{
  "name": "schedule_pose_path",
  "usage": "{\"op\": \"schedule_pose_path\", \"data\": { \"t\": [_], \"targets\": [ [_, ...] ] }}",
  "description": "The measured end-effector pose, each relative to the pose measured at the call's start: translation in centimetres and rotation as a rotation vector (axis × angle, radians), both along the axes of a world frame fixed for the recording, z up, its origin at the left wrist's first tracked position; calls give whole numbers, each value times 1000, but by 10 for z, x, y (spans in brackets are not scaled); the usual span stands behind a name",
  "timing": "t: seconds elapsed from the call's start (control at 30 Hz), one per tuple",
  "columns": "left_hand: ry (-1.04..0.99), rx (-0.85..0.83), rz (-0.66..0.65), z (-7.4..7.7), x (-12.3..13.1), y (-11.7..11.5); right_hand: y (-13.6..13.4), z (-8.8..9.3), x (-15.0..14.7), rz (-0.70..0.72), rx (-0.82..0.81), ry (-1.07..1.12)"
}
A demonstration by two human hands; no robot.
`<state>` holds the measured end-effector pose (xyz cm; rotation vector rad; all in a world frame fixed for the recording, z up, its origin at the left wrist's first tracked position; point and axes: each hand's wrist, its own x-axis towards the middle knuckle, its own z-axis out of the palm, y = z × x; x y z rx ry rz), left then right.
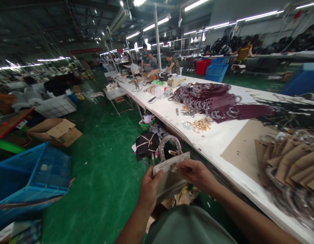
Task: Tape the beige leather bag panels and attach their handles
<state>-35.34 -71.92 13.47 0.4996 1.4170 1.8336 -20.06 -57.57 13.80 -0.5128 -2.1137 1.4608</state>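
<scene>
Both hands hold a small grey-beige handbag [169, 179] in front of my lap, beside the table edge. Its curved top handle [169, 140], wrapped in clear plastic, stands up away from me. My left hand [150, 188] grips the bag's left edge, thumb on the near face. At the upper right, my right hand [194, 171] is closed on the bag near a small metal fitting on its front, and its fingertips partly cover that area. A gold-coloured metal piece [173, 153] shows by the handle.
The long white table [169, 117] bears stacked maroon bag pieces [205, 96], loose gold hardware [201, 124], a phone [152, 100] and brown bag pieces [294, 159]. Black bundles [147, 144] sit below its edge. A blue crate [48, 169] and cardboard box [55, 130] stand left. Other people [173, 64] work farther off.
</scene>
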Motion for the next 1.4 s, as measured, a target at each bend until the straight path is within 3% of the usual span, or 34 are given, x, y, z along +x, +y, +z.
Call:
{"op": "schedule_pose_path", "data": {
  "t": [0.1, 0.27, 0.37, 0.53, 0.77, 0.87, 0.9, 0.97, 1.03, 1.07, 1.13, 1.2, 1.23, 1.3, 1.4],
  "targets": [
    [32, 4, -57, 5, 4, 0, 4, 1, -1, -4, 198, -56],
    [0, 22, -164, 8, 8, -3, -2, 14, -2, -130, 456, -370],
    [17, 23, -196, 9, 7, -5, -5, 18, -4, -205, 426, -478],
    [66, -8, -286, 12, -2, -8, 3, 23, 0, -283, 324, -470],
    [163, -23, -479, 21, -24, -9, 12, 23, 3, -89, 428, -486],
    [210, -104, -507, 21, -34, -5, 10, 18, 0, -110, 486, -535],
    [266, -134, -467, 21, -36, -4, 9, 16, -1, -145, 507, -535],
    [518, -167, -251, 24, -36, -1, 7, 14, -4, -208, 553, -513],
    [933, -155, 5, 31, -31, 2, 8, 14, -6, -236, 597, -503],
    [1156, -130, 45, 36, -27, 5, 8, 14, -7, -230, 619, -505],
    [1514, -95, -136, 44, -18, 13, 9, 16, -10, -209, 666, -513],
    [1698, -130, -417, 49, -12, 27, 10, 17, -13, -197, 704, -524],
    [1746, -178, -494, 49, -10, 36, 10, 17, -14, -196, 715, -537],
    [1791, -275, -539, 47, -8, 54, 9, 16, -16, -196, 722, -577],
    [1787, -263, -610, 41, -8, 77, 11, 9, -15, -205, 721, -625]
  ]
}}
